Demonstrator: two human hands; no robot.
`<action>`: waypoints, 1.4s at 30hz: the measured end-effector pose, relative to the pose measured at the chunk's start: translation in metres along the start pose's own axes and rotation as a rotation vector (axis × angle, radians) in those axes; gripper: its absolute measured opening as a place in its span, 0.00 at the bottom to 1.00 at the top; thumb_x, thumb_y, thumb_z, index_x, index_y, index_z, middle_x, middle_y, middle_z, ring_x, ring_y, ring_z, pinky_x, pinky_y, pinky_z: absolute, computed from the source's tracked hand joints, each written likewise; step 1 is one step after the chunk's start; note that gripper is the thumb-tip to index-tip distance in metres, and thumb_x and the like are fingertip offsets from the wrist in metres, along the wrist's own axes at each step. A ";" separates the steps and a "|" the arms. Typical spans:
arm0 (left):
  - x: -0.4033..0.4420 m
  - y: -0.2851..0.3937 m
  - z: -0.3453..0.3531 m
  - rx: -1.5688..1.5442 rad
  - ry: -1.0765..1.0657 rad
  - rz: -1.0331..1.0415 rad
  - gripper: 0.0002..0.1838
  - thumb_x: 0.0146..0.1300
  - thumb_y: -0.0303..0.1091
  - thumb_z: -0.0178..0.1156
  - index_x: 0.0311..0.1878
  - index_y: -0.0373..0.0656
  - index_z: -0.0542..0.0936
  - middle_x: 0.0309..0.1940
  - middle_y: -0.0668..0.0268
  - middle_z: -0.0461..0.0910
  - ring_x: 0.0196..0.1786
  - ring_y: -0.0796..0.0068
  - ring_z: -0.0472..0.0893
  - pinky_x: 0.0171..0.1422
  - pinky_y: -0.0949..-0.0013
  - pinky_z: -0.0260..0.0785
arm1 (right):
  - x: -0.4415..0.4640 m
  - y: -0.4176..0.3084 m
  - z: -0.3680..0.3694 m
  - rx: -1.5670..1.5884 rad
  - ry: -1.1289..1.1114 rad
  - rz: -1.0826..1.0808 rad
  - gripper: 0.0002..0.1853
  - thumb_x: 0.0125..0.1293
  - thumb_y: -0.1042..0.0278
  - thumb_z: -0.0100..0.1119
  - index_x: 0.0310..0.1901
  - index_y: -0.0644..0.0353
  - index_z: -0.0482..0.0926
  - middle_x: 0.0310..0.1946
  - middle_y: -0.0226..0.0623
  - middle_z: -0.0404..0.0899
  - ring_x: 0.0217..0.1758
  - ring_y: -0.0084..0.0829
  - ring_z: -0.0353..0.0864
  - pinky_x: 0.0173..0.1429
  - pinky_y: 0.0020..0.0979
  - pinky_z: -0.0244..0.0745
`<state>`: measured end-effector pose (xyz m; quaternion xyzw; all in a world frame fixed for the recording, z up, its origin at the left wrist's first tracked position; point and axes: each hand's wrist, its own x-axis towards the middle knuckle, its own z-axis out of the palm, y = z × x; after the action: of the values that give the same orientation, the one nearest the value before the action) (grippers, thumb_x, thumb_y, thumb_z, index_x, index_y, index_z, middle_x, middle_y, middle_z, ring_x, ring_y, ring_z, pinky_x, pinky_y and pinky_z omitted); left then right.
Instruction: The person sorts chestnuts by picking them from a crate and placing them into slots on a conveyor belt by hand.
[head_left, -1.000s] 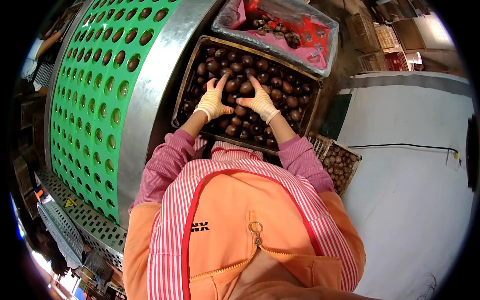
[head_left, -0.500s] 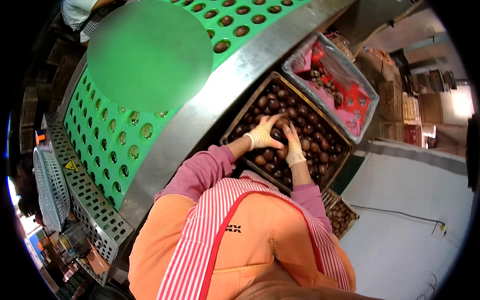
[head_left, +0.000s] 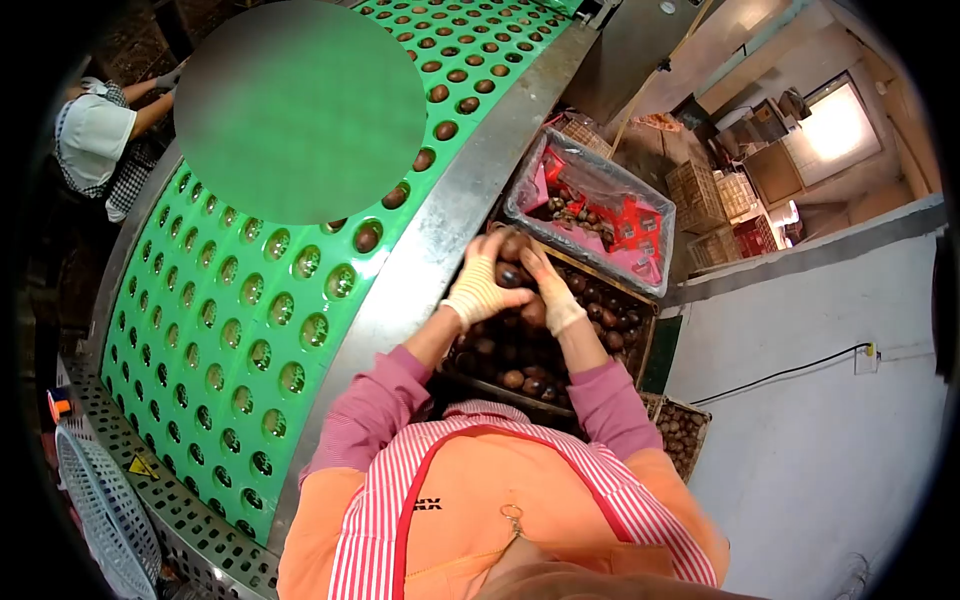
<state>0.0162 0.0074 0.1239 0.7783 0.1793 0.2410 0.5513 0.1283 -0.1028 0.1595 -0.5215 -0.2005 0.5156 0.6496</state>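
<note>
Both my hands wear pale ribbed gloves with bare fingertips. My left hand point(head_left: 483, 285) and my right hand point(head_left: 551, 290) curve round a cluster of dark brown round fruits point(head_left: 512, 262) between them. They hold it above the crate point(head_left: 652, 330), near the metal edge of the machine point(head_left: 420, 250). More of the same fruits point(head_left: 610, 318) fill the crate below and to the right. On the left, the green perforated conveyor point(head_left: 210, 375) carries single fruits in its upper cups.
A plastic-lined bin point(head_left: 600, 160) with red and pink wrapping stands beyond the crate. Another crate of fruits point(head_left: 680, 435) is at lower right, beside the white wall point(head_left: 800, 400). A co-worker point(head_left: 95, 140) sits across the conveyor. A grey basket point(head_left: 105, 510) is at lower left.
My hands have risen out of the crate with several fruits between them and moved toward the conveyor. The camera view has turned, showing more of the conveyor and the co-worker.
</note>
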 end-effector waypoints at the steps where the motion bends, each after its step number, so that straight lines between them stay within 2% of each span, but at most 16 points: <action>1: -0.003 -0.001 -0.024 0.018 0.064 0.013 0.61 0.31 0.49 0.80 0.73 0.48 0.59 0.67 0.45 0.57 0.69 0.42 0.62 0.74 0.51 0.60 | 0.019 0.006 0.015 0.011 -0.024 0.027 0.39 0.69 0.48 0.61 0.75 0.52 0.57 0.67 0.37 0.66 0.69 0.34 0.67 0.65 0.34 0.69; 3: -0.018 0.002 -0.076 -0.034 0.201 -0.032 0.61 0.30 0.48 0.80 0.72 0.47 0.61 0.66 0.48 0.59 0.67 0.45 0.65 0.73 0.52 0.61 | 0.047 0.008 0.065 -0.026 -0.104 0.068 0.37 0.69 0.51 0.62 0.74 0.50 0.57 0.65 0.36 0.68 0.65 0.32 0.70 0.59 0.33 0.72; 4: -0.031 0.001 -0.102 0.009 0.277 -0.088 0.61 0.30 0.47 0.80 0.72 0.47 0.61 0.66 0.48 0.60 0.67 0.45 0.65 0.73 0.52 0.62 | 0.075 0.028 0.081 0.038 -0.338 0.053 0.38 0.68 0.51 0.63 0.75 0.50 0.57 0.63 0.36 0.70 0.63 0.31 0.72 0.57 0.33 0.74; 10: -0.146 -0.050 -0.214 0.172 0.686 -0.290 0.59 0.32 0.45 0.81 0.72 0.50 0.60 0.66 0.48 0.60 0.67 0.47 0.67 0.72 0.52 0.64 | 0.113 0.116 0.240 0.044 -0.595 0.293 0.41 0.64 0.55 0.68 0.74 0.53 0.57 0.62 0.38 0.71 0.63 0.33 0.72 0.62 0.33 0.73; 14: -0.213 -0.083 -0.245 0.177 0.867 -0.447 0.47 0.37 0.44 0.79 0.65 0.46 0.70 0.62 0.52 0.69 0.65 0.52 0.70 0.69 0.53 0.67 | 0.116 0.160 0.292 -0.310 -0.650 0.312 0.39 0.51 0.50 0.76 0.63 0.58 0.74 0.63 0.45 0.70 0.64 0.37 0.71 0.66 0.37 0.70; 16: -0.235 -0.086 -0.258 0.304 0.825 -0.487 0.38 0.39 0.42 0.77 0.57 0.45 0.75 0.62 0.51 0.68 0.65 0.51 0.70 0.69 0.54 0.67 | 0.128 0.162 0.304 -0.932 -0.637 -0.080 0.36 0.43 0.50 0.79 0.56 0.56 0.81 0.63 0.49 0.69 0.64 0.44 0.73 0.67 0.40 0.70; 18: -0.244 -0.085 -0.262 0.379 0.822 -0.497 0.28 0.40 0.41 0.76 0.47 0.44 0.80 0.64 0.48 0.66 0.66 0.49 0.69 0.69 0.55 0.66 | 0.135 0.148 0.316 -1.161 -0.414 -0.451 0.30 0.39 0.54 0.78 0.47 0.56 0.83 0.64 0.49 0.65 0.61 0.53 0.74 0.65 0.40 0.73; 20: -0.249 -0.082 -0.273 0.355 0.789 -0.490 0.26 0.39 0.40 0.77 0.44 0.45 0.81 0.63 0.46 0.66 0.67 0.48 0.68 0.70 0.54 0.66 | 0.160 0.118 0.335 -1.503 -0.343 -0.507 0.32 0.40 0.55 0.78 0.50 0.55 0.81 0.65 0.50 0.63 0.59 0.54 0.75 0.63 0.42 0.75; 24: -0.231 -0.083 -0.311 -0.016 0.850 -0.265 0.22 0.43 0.38 0.76 0.42 0.42 0.80 0.63 0.48 0.67 0.67 0.54 0.68 0.70 0.56 0.65 | 0.239 0.129 0.328 -1.713 -0.529 -0.201 0.42 0.45 0.45 0.76 0.61 0.57 0.75 0.65 0.50 0.64 0.61 0.51 0.75 0.64 0.42 0.74; 26: -0.212 -0.066 -0.335 -0.678 0.703 -0.425 0.19 0.49 0.35 0.72 0.44 0.42 0.79 0.45 0.62 0.78 0.43 0.72 0.80 0.43 0.66 0.75 | 0.259 0.122 0.332 -1.550 -0.532 -0.165 0.41 0.46 0.45 0.75 0.61 0.56 0.76 0.65 0.49 0.65 0.63 0.49 0.74 0.66 0.42 0.73; 28: -0.196 -0.089 -0.352 -0.968 0.438 -0.298 0.17 0.52 0.37 0.70 0.44 0.44 0.78 0.33 0.70 0.78 0.33 0.79 0.78 0.31 0.72 0.71 | 0.257 0.111 0.357 -1.474 -0.417 -0.279 0.34 0.57 0.49 0.67 0.64 0.52 0.74 0.69 0.49 0.61 0.65 0.51 0.71 0.68 0.42 0.70; 30: -0.182 -0.098 -0.360 -0.739 0.460 -0.534 0.16 0.53 0.39 0.70 0.43 0.45 0.79 0.28 0.72 0.78 0.33 0.79 0.78 0.33 0.72 0.71 | 0.284 0.132 0.363 -1.475 -0.573 -0.419 0.34 0.62 0.50 0.62 0.69 0.50 0.68 0.72 0.50 0.59 0.69 0.51 0.68 0.70 0.42 0.68; 35: -0.165 -0.095 -0.389 -0.325 0.583 -0.412 0.18 0.47 0.39 0.76 0.37 0.41 0.81 0.29 0.72 0.78 0.33 0.80 0.75 0.40 0.73 0.71 | 0.287 0.151 0.356 -1.353 -0.565 -0.521 0.32 0.66 0.52 0.58 0.69 0.54 0.67 0.69 0.51 0.64 0.69 0.52 0.67 0.69 0.42 0.67; 36: -0.162 -0.112 -0.397 -0.348 0.638 -0.406 0.20 0.45 0.40 0.77 0.39 0.40 0.81 0.43 0.63 0.81 0.42 0.73 0.79 0.48 0.69 0.74 | 0.268 0.139 0.358 -1.346 -0.498 -0.554 0.27 0.65 0.56 0.60 0.64 0.56 0.72 0.64 0.50 0.70 0.62 0.51 0.73 0.65 0.42 0.71; 38: -0.157 -0.138 -0.404 0.249 0.709 -0.368 0.23 0.47 0.42 0.76 0.45 0.44 0.82 0.65 0.56 0.71 0.60 0.58 0.77 0.62 0.59 0.72 | 0.245 0.141 0.342 -1.348 -0.413 -0.632 0.22 0.63 0.60 0.61 0.58 0.56 0.77 0.58 0.47 0.75 0.57 0.50 0.76 0.61 0.43 0.74; 42: -0.150 -0.135 -0.410 0.584 0.309 -0.535 0.25 0.47 0.44 0.75 0.46 0.43 0.80 0.74 0.54 0.59 0.66 0.48 0.71 0.67 0.54 0.69 | 0.187 0.141 0.317 -1.271 -0.441 -0.666 0.17 0.61 0.64 0.62 0.51 0.56 0.80 0.51 0.46 0.78 0.53 0.50 0.78 0.55 0.44 0.75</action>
<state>-0.3435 0.2867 0.0830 0.7826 0.5161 0.1424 0.3176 -0.1175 0.2001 0.1026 -0.5925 -0.7324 0.1693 0.2897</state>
